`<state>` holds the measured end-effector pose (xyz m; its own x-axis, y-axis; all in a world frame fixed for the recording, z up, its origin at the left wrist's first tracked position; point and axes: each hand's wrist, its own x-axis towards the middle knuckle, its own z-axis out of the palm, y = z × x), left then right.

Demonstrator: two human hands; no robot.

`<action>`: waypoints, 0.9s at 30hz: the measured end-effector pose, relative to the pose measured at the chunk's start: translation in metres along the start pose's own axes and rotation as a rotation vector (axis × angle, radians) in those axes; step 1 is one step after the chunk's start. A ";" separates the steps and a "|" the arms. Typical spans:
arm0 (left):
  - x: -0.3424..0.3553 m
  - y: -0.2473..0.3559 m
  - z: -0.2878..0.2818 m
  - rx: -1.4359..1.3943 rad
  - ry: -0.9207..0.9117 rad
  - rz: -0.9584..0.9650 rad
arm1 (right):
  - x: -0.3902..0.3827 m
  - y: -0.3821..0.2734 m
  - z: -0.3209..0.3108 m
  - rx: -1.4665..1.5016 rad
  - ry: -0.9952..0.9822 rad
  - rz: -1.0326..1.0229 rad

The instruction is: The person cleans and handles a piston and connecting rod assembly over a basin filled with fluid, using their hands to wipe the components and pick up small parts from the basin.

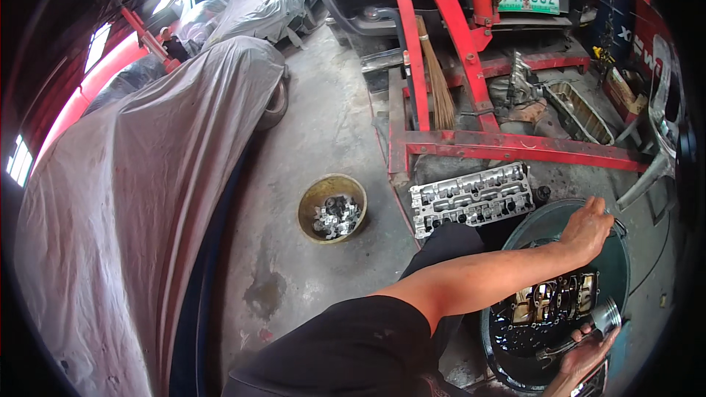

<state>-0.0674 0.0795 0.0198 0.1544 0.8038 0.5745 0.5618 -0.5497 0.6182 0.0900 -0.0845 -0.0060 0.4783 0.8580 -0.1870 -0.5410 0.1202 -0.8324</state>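
- Your right hand [579, 359] is closed around a piston [606, 315] with its rod; the piston's round, shiny end points up and away from you, and the rod slants down to the left; you have it over the near right part of the tub [616, 268].
- Your left hand [587, 234] is at the far right part of the tub, its arm stretched across; the fingers are bent and close together — whether they grip anything, you cannot tell from here.
- The dark round tub in front of you has black, oily liquid in it; a metal engine block [555, 298] sits there, wet and brown-stained, left of the piston.
- Just beyond the tub, to the left, a long silver engine part [471, 198] lies on the floor [283, 154]; farther left stands a yellowish bowl [321, 190] with small metal pieces [338, 215] inside.
- Behind these is a red metal frame [522, 148]; a broom [437, 84] leans there — bristles down; a covered car [140, 176] fills your left side.
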 end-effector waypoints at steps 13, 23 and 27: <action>-0.024 0.016 0.035 -0.480 -0.074 -0.218 | 0.000 0.002 0.012 -0.034 0.135 0.052; -0.026 0.026 0.094 -0.445 -0.326 -0.334 | 0.032 0.022 -0.016 -0.133 0.306 0.180; -0.006 -0.010 0.099 -0.309 -0.376 -0.166 | 0.046 0.032 -0.044 -0.178 0.266 0.111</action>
<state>0.0062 0.1024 -0.0428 0.3971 0.8808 0.2578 0.3456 -0.4038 0.8471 0.1254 -0.0633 -0.0647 0.6000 0.6976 -0.3916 -0.4815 -0.0761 -0.8731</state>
